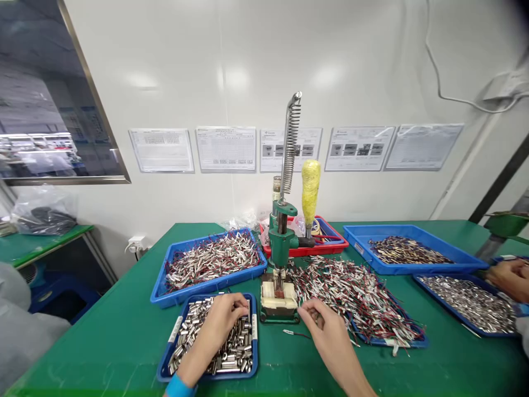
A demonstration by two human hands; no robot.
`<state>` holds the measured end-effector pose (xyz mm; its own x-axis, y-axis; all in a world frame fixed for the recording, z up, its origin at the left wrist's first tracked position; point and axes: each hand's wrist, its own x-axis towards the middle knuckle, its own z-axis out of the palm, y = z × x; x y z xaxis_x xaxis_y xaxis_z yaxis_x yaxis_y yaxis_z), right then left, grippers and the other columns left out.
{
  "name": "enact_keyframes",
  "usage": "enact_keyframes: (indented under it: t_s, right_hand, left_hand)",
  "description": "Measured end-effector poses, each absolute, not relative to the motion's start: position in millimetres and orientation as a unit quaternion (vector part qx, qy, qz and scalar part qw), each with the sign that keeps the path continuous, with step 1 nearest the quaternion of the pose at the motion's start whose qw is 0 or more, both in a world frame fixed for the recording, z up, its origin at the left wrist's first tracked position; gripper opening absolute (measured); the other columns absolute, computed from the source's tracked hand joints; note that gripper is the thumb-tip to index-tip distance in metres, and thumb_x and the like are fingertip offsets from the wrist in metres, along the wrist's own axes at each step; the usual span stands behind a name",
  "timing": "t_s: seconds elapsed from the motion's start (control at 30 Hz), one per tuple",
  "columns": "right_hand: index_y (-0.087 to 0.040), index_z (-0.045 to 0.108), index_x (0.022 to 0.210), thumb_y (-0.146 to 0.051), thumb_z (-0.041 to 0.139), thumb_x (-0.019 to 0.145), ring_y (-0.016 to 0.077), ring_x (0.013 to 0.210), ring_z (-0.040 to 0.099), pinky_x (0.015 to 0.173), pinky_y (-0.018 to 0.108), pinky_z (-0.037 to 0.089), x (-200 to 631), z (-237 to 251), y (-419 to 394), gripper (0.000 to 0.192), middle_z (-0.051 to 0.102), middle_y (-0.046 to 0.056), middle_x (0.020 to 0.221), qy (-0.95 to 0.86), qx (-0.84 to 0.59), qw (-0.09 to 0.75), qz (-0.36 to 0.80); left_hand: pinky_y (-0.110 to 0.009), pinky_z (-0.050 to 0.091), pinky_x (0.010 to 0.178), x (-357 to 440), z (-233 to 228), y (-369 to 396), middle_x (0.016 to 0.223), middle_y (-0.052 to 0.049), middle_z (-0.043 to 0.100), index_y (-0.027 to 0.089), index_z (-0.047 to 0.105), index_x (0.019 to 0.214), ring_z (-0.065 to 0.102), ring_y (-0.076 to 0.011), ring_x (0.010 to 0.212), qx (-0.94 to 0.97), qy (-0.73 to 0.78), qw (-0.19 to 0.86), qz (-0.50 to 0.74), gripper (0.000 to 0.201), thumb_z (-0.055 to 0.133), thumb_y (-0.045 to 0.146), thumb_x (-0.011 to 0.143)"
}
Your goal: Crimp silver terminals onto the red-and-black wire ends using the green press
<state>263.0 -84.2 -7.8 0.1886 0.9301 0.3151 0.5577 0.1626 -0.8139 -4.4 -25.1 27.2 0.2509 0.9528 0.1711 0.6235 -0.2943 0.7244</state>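
Observation:
My left hand (225, 314) hangs over a blue tray (206, 378) of short silver metal tubes (231, 353), thumb and fingers pinched near the tray's right edge. What sits between those fingertips is too small to make out. My right hand (324, 325) is closed in a pinch beside the front right corner of the green hand press (281, 242); whatever it grips is hidden. Under the press ram lies a pale block (270, 302) on the base. One loose wired piece (295, 333) with a white end rests on the table just left of my right hand.
Wired pieces with red and black leads fill a blue tray (159, 295) at back left and heap (351, 298) at right. A yellow-wrapped lever (311, 190) rises from the press. A red tray (297, 252) stands behind. Two more parts trays and another person's hand (510, 278) are far right.

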Motion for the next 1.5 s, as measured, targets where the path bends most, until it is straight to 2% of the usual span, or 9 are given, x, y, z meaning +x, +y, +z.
enact_keyframes:
  t_s: [0.17,0.37,0.57,0.7,0.8,0.93,1.17,1.33,1.5]
  right_hand:
    - [-0.023,0.065,0.078,-0.054,0.054,0.094,0.0168,0.064,0.059,0.062,0.026,0.043,229,10,-37,0.037,0.066,0.000,0.069,-0.553,-0.631,0.507,0.198]
    - [-0.024,0.058,0.068,-0.046,0.055,0.092,0.0163,0.059,0.057,0.057,0.026,0.034,216,-3,-22,0.033,0.065,-0.001,0.064,-0.541,-0.681,0.475,0.135]
    - [-0.024,0.052,0.066,-0.037,0.054,0.093,0.0143,0.059,0.056,0.058,0.024,0.031,216,-12,-20,0.029,0.061,-0.003,0.063,-0.588,-0.689,0.422,0.043]
    - [-0.024,0.053,0.067,-0.035,0.055,0.093,0.0149,0.061,0.057,0.058,0.024,0.032,215,-15,-17,0.028,0.061,-0.003,0.064,-0.585,-0.691,0.424,0.023]
    - [-0.024,0.052,0.067,-0.034,0.054,0.094,0.0153,0.062,0.058,0.058,0.024,0.033,214,-16,-17,0.029,0.062,-0.002,0.065,-0.585,-0.689,0.427,0.033]
    - [-0.024,0.052,0.067,-0.030,0.054,0.093,0.0151,0.062,0.057,0.059,0.024,0.035,215,-16,-18,0.027,0.062,-0.002,0.065,-0.583,-0.685,0.436,0.037]
    - [-0.024,0.052,0.067,-0.031,0.055,0.092,0.0153,0.062,0.058,0.059,0.024,0.036,217,-17,-16,0.026,0.063,-0.002,0.068,-0.584,-0.673,0.449,0.058]
    - [-0.024,0.053,0.069,-0.033,0.054,0.093,0.0156,0.063,0.057,0.059,0.025,0.037,218,-18,-16,0.026,0.061,-0.002,0.067,-0.584,-0.673,0.447,0.082]
    - [-0.024,0.052,0.069,-0.034,0.054,0.094,0.0152,0.064,0.056,0.060,0.024,0.036,217,-19,-16,0.027,0.062,-0.001,0.070,-0.579,-0.673,0.452,0.084]
  left_hand:
    - [-0.026,0.042,0.059,-5,42,-28,0.066,-0.003,0.074,0.019,0.082,0.087,0.063,-0.0205,0.060,0.686,0.530,0.370,0.334,0.028,0.060,0.034,0.081]
    - [-0.024,0.043,0.055,6,53,-15,0.067,-0.004,0.075,0.015,0.080,0.079,0.059,-0.0170,0.058,0.620,0.531,0.436,0.379,0.031,0.071,0.044,0.070]
    - [-0.027,0.049,0.061,47,53,12,0.074,-0.007,0.077,0.012,0.080,0.087,0.061,-0.0173,0.063,0.584,0.489,0.460,0.457,0.038,0.076,0.046,0.070]
    - [-0.026,0.046,0.059,76,50,27,0.071,-0.005,0.074,0.014,0.080,0.085,0.058,-0.0167,0.062,0.597,0.468,0.465,0.457,0.035,0.076,0.044,0.068]
    - [-0.023,0.037,0.054,90,45,35,0.061,0.000,0.062,0.015,0.074,0.069,0.048,-0.0126,0.057,0.609,0.455,0.460,0.459,0.025,0.078,0.039,0.065]
    - [-0.022,0.032,0.053,100,34,38,0.054,0.005,0.048,0.016,0.063,0.057,0.039,-0.0101,0.056,0.605,0.451,0.455,0.473,0.030,0.079,0.040,0.064]
    - [-0.023,0.035,0.055,103,23,31,0.060,0.003,0.050,0.016,0.065,0.065,0.042,-0.0122,0.060,0.587,0.447,0.455,0.499,0.037,0.078,0.051,0.070]
    - [-0.023,0.034,0.055,99,35,29,0.061,0.004,0.051,0.016,0.065,0.066,0.041,-0.0113,0.059,0.604,0.446,0.461,0.473,0.034,0.080,0.047,0.069]
    - [-0.023,0.033,0.056,101,35,31,0.058,0.004,0.047,0.016,0.061,0.057,0.040,-0.0115,0.060,0.596,0.453,0.456,0.481,0.044,0.081,0.054,0.067]
